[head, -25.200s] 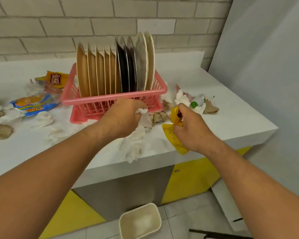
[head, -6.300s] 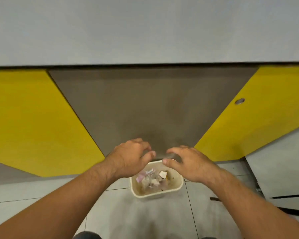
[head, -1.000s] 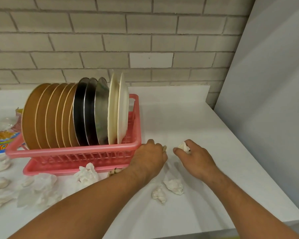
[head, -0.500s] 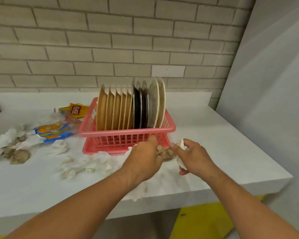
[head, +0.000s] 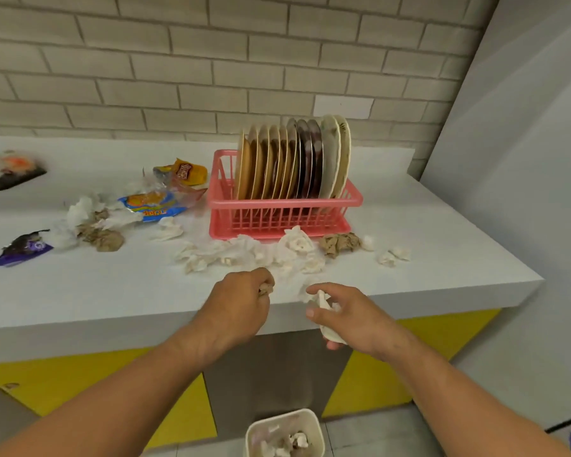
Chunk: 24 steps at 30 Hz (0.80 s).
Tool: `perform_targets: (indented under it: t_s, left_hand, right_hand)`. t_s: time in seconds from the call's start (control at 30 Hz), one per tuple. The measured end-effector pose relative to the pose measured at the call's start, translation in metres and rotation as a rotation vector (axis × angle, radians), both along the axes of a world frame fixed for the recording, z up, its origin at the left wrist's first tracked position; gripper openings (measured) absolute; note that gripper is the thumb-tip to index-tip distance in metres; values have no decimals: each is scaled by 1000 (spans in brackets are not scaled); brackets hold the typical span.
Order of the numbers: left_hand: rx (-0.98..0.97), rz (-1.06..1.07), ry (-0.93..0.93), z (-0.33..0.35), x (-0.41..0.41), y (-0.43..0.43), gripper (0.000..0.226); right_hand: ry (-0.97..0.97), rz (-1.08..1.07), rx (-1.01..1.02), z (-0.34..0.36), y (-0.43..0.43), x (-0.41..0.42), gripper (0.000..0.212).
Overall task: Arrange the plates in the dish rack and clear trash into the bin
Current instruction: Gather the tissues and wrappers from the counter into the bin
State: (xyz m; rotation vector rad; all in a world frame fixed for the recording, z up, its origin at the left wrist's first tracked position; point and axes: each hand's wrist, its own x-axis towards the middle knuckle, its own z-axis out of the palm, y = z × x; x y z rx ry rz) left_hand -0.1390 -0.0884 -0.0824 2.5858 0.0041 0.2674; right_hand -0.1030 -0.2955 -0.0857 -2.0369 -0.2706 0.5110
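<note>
Plates [head: 290, 163] (brown, dark, cream) upright in pink plastic dish rack [head: 277, 219], far right on white desk [head: 112, 285] | left hand [head: 241, 305] grip curled round brownish paper wad [head: 265, 287] at near desk edge | right hand [head: 346, 316] grip pinching white crumpled tissue [head: 323, 305] | cream plastic bin [head: 287, 415] on floor below hands, trash inside

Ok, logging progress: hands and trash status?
Left hand grips brown paper wad; right hand grips white crumpled tissue. Cream plastic bin below, nothing blocking.
</note>
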Motion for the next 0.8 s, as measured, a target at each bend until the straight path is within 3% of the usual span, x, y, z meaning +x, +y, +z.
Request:
perform_targets:
  t_s: [0.23,0.33,0.57,0.63,0.8]
  left_hand:
    - [42,72,73,-54,-26,-8,28]
    - [2,103,153,-95,-33,-20,32]
    - [62,124,345,-239,-37,-47,50]
    - [88,110,379,-287,-32,-51,45]
    - [101,-30,471,-425,-17,-60,26]
  right_hand:
    - [24,-43,-146,-69,-12,-14,13]
    - [40,-75,-198,-107,-18,-15,25]
    - [191,-132,-291,-247,-42,-19,20]
    - [252,-164,-308,-295,-50,-19,14]
    - [242,-140,-410,-421,-63,-11,25]
